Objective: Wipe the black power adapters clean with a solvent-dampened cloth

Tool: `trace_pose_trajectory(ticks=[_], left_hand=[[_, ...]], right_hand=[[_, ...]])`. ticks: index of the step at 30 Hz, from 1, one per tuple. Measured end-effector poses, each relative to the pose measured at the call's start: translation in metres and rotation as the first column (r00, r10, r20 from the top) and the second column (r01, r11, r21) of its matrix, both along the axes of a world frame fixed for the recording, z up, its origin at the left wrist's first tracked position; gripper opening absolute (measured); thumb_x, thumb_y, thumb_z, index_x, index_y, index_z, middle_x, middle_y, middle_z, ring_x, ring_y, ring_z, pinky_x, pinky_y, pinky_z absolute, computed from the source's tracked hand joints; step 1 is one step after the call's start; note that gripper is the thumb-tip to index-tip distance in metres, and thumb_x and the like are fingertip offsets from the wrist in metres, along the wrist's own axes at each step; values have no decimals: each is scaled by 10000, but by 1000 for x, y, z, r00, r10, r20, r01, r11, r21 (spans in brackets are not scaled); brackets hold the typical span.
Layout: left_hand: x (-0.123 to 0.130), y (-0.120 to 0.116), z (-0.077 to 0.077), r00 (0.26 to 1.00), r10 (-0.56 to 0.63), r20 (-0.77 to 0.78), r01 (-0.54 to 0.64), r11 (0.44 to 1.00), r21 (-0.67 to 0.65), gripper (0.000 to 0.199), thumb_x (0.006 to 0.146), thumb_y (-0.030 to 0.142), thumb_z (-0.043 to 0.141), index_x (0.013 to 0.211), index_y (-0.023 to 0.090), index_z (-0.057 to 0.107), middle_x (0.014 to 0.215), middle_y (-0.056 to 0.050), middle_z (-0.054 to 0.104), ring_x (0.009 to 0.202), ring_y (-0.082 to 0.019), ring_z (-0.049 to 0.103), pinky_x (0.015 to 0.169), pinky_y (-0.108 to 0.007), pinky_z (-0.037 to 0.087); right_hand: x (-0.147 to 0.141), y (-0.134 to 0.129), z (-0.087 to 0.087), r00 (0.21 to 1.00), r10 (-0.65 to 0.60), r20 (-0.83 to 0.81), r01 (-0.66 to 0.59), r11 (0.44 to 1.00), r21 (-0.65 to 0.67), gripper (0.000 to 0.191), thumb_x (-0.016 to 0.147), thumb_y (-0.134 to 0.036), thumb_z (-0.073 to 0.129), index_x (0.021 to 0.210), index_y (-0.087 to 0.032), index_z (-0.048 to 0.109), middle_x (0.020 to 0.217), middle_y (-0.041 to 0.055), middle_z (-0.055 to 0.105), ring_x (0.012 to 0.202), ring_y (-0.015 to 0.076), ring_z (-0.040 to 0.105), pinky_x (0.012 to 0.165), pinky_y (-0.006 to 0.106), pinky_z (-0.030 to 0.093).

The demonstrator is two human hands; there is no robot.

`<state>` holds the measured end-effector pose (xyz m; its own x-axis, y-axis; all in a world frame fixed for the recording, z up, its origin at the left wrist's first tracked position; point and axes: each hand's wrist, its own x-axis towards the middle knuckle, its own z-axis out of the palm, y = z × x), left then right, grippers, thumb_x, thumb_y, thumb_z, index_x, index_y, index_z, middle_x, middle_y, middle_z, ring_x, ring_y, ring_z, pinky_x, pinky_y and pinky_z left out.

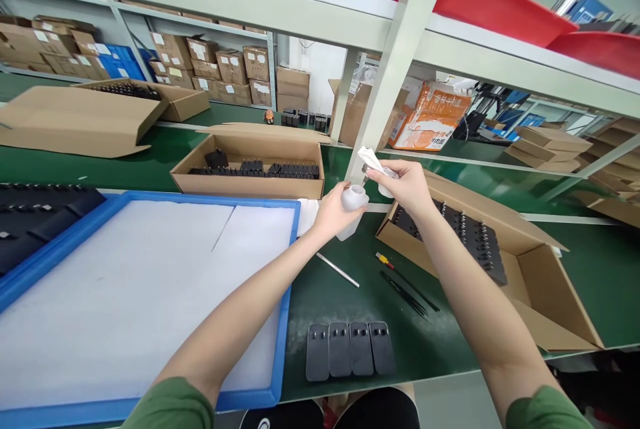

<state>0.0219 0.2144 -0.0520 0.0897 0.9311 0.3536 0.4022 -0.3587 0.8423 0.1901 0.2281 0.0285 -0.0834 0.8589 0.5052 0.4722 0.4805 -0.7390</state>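
My left hand [331, 212] grips a small white plastic bottle [353, 199] above the green bench, near the far right corner of the blue tray. My right hand [407, 183] is just right of the bottle's mouth and pinches a folded white wipe [369, 158], with a thin metal tool tip beside the wipe. Both hands meet over the gap between the blue-framed tray [287, 295] and an open cardboard box of black parts [470, 234]. Several dark grey flat parts [349, 347] lie in a row at the near edge.
A metal rod [337, 269], black tweezers [407, 295] and a small red-tipped tool [385, 259] lie on the green mat. A second box of black parts [253, 169] stands behind the tray, black trays [35, 215] at left. A white shelf post [395, 62] rises behind my hands.
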Motion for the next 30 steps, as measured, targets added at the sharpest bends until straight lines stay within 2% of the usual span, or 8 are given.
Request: trace_pose_trajectory(ticks=[6,10,12,16,20,30], left_hand=[[-1,0,0,1000,22,-10,-22,999,-22,629,733,352,822,1284,217,550,1320,-104,678,1225,-320,637,1033,-426,487],[-1,0,-1,999,33,-18,-33,999,-27,611,739,359,818,1274,218,557,1318,-101,680,1216,-316,642,1022,-419,497],[-1,0,-1,999,35,-23,-36,999,-26,617,737,357,819,1277,211,558,1320,-104,679,1217,-316,642,1027,-421,496],[-1,-1,1,999,32,-38,-33,999,-31,633,737,369,815,1289,196,558,1317,-113,682,1216,-331,644,1017,-432,505],[-1,-1,3,998,34,-47,-35,999,-33,645,739,368,813,1302,185,556,1304,-114,691,1211,-325,648,1018,-419,505],[0,-2,4,998,33,-58,-34,999,-23,630,747,357,807,1301,185,562,1292,-118,699,1192,-341,660,985,-421,520]], right_hand=[[3,-4,20,1000,16,-3,-16,999,42,339,724,-465,804,919,-189,831,857,38,781,734,224,674,618,319,488],[4,-5,30,1000,-17,11,16,994,105,332,745,-466,796,925,-189,830,882,29,779,811,260,698,670,340,513],[2,-6,27,998,0,62,-7,993,114,284,758,-426,788,926,-202,831,956,25,787,917,296,717,758,370,548],[-4,-7,7,985,65,161,-75,996,53,204,698,-305,826,888,-232,836,1032,14,790,1032,324,725,905,398,565],[-6,-9,-5,981,79,178,-85,996,28,190,774,-321,770,931,-236,832,1095,10,780,1057,310,724,920,377,562],[-9,-8,-20,973,92,211,-100,994,30,221,804,-312,750,1006,-255,821,1174,26,759,1108,308,716,958,392,566]])
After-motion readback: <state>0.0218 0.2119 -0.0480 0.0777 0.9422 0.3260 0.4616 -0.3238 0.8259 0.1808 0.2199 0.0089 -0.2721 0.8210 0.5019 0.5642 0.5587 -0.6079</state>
